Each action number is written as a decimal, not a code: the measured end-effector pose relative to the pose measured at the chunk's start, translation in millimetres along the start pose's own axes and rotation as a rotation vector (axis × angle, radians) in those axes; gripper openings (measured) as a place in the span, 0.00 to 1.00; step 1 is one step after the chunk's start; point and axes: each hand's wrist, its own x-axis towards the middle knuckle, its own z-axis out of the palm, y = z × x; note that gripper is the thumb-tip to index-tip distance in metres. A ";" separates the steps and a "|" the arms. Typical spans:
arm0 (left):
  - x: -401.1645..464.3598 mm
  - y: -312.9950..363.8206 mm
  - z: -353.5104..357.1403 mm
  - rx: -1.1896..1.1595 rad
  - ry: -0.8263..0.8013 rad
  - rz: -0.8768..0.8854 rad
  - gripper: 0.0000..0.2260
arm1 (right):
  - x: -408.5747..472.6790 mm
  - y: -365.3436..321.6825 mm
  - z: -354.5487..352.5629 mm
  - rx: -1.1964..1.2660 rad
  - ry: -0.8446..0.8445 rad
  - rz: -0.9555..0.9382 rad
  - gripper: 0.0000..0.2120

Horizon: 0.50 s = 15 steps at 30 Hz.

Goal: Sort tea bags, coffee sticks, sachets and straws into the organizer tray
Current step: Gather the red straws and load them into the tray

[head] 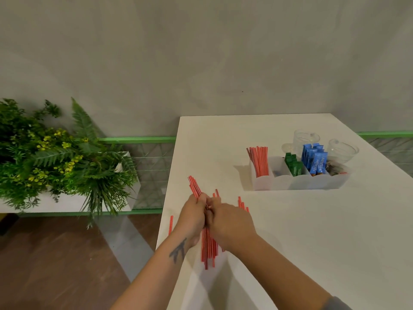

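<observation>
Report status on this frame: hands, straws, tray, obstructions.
Left hand and right hand both closed on loose straw bundle. One stray straw at table edge. Organizer tray already holds straws leftmost. Path to tray unobstructed.

Your left hand (194, 212): bare, no ring or glove visible.
Your left forearm: bare, with a dark line tattoo (178, 250) near the wrist; design unclear.
Your right hand (230, 222): bare, no jewellery visible.
Your right forearm: bare to a grey fabric sleeve edge (338, 304) at the frame's bottom.
</observation>
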 end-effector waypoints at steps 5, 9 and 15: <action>4.4 -1.4 -11.6 0.170 0.064 0.407 0.09 | 5.8 -7.1 -19.4 0.221 0.309 0.003 0.13; -2.9 -13.9 3.5 -0.080 -0.096 0.281 0.14 | 6.0 -12.3 -20.1 0.268 0.362 -0.202 0.25; -8.9 -26.0 46.5 0.841 0.041 0.102 0.18 | 0.6 -4.6 -6.9 0.200 0.109 -0.133 0.20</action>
